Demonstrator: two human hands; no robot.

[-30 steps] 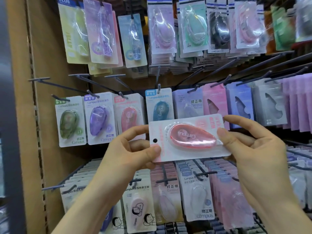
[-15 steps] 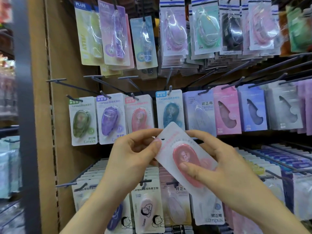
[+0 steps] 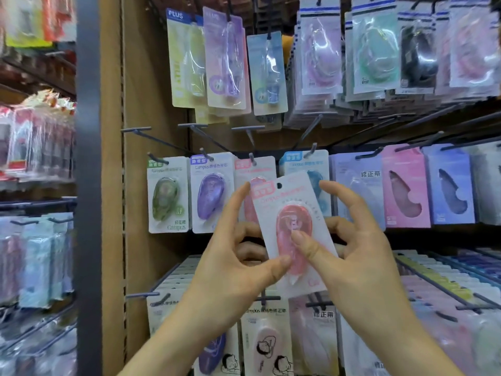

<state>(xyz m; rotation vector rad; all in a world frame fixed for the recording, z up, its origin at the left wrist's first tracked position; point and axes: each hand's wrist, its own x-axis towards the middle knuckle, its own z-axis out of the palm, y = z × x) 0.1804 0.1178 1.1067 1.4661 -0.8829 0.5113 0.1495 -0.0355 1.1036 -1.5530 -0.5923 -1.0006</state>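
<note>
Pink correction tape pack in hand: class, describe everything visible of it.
The pink correction tape pack is a pale card with a pink label, a hang hole on top and a clear blister over a pink dispenser. It stands nearly upright before hanging packs. The left hand pinches its lower left edge; the thumb of the right hand presses the blister.

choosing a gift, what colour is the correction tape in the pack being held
The correction tape is pink; the head view shows it.

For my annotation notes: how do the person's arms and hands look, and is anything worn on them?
The left forearm and right forearm are bare; no sleeves show. The left hand and right hand wear no gloves, rings or watch. The fingernails are short, without visible polish.
</note>
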